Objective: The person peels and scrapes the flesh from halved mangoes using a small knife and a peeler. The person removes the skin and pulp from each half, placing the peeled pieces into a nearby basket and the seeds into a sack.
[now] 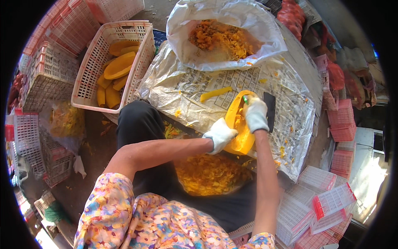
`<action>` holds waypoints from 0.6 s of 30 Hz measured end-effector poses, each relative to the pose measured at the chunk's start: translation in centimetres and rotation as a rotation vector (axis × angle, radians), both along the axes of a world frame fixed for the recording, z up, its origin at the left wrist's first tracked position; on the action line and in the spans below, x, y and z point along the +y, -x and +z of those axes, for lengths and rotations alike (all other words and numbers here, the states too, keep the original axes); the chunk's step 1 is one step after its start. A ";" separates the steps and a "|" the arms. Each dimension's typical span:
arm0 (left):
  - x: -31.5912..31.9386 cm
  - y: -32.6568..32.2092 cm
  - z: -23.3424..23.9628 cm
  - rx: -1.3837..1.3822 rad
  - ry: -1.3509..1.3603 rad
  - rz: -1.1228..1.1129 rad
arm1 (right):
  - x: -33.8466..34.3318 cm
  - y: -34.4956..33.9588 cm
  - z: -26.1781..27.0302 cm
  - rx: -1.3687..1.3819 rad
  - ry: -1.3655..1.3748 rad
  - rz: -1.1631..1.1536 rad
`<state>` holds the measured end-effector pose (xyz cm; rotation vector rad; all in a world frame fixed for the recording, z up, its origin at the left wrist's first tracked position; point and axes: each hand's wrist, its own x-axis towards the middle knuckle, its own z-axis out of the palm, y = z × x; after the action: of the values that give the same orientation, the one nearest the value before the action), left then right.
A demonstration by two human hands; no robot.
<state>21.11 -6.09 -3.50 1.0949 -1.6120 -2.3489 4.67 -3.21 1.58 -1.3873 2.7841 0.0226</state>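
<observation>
My left hand (220,134), in a white knit glove, grips the left edge of a halved yellow pumpkin (239,144), its orange hollow facing up. My right hand (255,113), gloved too, is closed around a tool with a green part (245,99) at the far end of the pumpkin half; the tool's working end is hidden. A yellow strip of pumpkin (216,94) lies on the printed woven sheet (186,93) to the left. Just right of my right hand is a flat black object (270,109). Shredded orange pumpkin pulp (211,176) lies in a heap between my legs.
A white plastic crate (93,105) at the upper left holds cut pumpkin pieces (119,67). An open white sack (180,46) with pumpkin pulp and seeds (224,37) stands at the far side. Stacked crates (295,214) are on the right, more (51,77) on the left.
</observation>
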 end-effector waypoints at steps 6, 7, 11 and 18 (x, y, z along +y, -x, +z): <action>-0.7 -0.7 0.5 0.068 -0.187 0.035 | 3.7 -3.8 -0.4 -0.146 0.213 0.132; -0.9 -0.7 0.9 0.061 -0.223 0.023 | 4.0 -4.3 -0.5 -0.199 0.228 0.126; -0.8 -0.6 1.5 0.068 -0.256 0.012 | 5.3 -5.2 0.4 -0.331 0.232 0.084; -1.3 -0.7 1.5 0.060 -0.238 -0.055 | 6.8 -3.7 0.5 -0.552 0.201 0.052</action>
<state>21.79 -7.41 -2.00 1.0174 -1.3872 -2.6370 8.36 3.56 2.04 -1.2574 2.3347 -0.5618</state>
